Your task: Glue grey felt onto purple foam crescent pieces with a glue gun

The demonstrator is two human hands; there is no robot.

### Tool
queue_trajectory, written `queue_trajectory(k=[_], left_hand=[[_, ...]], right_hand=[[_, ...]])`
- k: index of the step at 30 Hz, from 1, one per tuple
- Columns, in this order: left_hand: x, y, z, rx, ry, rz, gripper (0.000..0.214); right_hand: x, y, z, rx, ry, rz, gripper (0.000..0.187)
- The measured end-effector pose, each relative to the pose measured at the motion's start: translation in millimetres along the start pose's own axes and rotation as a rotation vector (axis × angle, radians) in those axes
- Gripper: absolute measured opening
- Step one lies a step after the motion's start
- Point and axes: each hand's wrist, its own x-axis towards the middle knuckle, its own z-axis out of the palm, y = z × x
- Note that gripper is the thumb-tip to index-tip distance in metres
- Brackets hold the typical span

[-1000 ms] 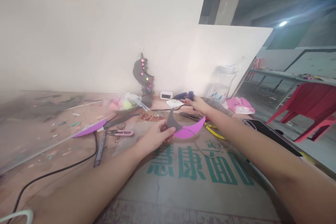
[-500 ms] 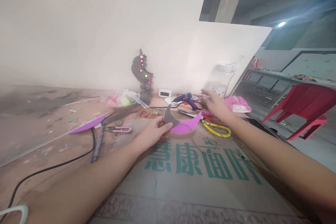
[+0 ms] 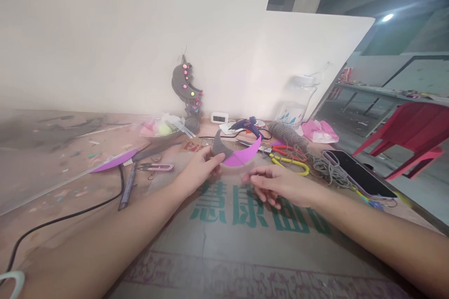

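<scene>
My left hand [image 3: 201, 168] pinches a purple crescent [image 3: 245, 153] by its left part. Grey yarn [image 3: 223, 145] wraps that left part in close turns, and the right part shows bare purple. My right hand [image 3: 277, 184] is just below and right of the crescent, fingers curled and blurred at the tips. A thin strand runs from the wrapped part toward those fingertips, which look closed on it. The grey yarn hank [image 3: 287, 135] lies behind my right hand. Yellow-handled scissors [image 3: 298, 167] and red-handled pliers [image 3: 286, 151] lie beside it.
At the back stand a decorated grey crescent [image 3: 180, 85], a small clock [image 3: 219, 117], a blue glue gun [image 3: 248, 125] and a clear jar [image 3: 297, 100]. A phone [image 3: 365, 175] lies right; pink snips [image 3: 159, 167], a pen [image 3: 127, 189] and a black cord [image 3: 66, 217] lie left.
My right hand has come back from beside the jar to just below the crescent. My left hand still holds the crescent. The yarn hank and phone now show more fully.
</scene>
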Motion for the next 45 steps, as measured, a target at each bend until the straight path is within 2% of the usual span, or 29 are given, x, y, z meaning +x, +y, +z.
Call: queue_trajectory(k=[1, 3, 6, 8, 13, 18, 21, 23, 25, 29, 32, 34, 39, 45], left_hand=[[0, 0, 0.2, 0.006, -0.005, 0.001, 0.029], [0, 0, 0.5, 0.018, -0.011, 0.003, 0.03], [0, -1, 0.6, 0.023, -0.023, 0.005, 0.03], [0, -1, 0.5, 0.001, -0.044, 0.005, 0.029], [1, -5, -0.9, -0.054, -0.11, -0.025, 0.031], [1, -4, -2.6, -0.017, -0.196, -0.028, 0.031], [-1, 0, -3.6, 0.014, -0.226, -0.024, 0.03], [-2, 2, -4.3, 0.019, -0.238, -0.008, 0.03], [-3, 3, -4.7, 0.012, -0.246, 0.012, 0.03], [-2, 1, -4.3, 0.004, -0.263, 0.02, 0.03], [-2, 1, -3.7, 0.021, -0.275, 0.016, 0.029], [-2, 2, -3.5, 0.034, -0.281, 0.019, 0.029], [-3, 2, -2.8, 0.062, -0.292, 0.026, 0.026], [-4, 2, -2.6, 0.076, -0.276, 0.019, 0.029]], right_hand=[[-1, -2, -3, -0.086, 0.003, -0.028, 0.039], [-5, -8, -12, -0.288, 0.094, -0.105, 0.035], [-15, -20, -33, -0.578, 0.356, -0.24, 0.031], [-21, -27, -47, -0.689, 0.512, -0.27, 0.029], [-19, -25, -67, -0.756, 0.678, -0.218, 0.025], [4, 1, -65, -0.685, 0.761, -0.316, 0.026], [13, 12, -61, -0.644, 0.764, -0.352, 0.024], [14, 13, -55, -0.579, 0.723, -0.328, 0.025], [12, 11, -44, -0.398, 0.602, -0.29, 0.035], [11, 7, -13, 0.139, 0.221, -0.273, 0.047], [13, 10, 1, 0.275, 0.095, -0.274, 0.048], [14, 14, 4, 0.223, 0.129, -0.293, 0.044], [13, 16, 2, -0.028, 0.326, -0.38, 0.027], [14, 15, 4, -0.065, 0.386, -0.364, 0.026]])
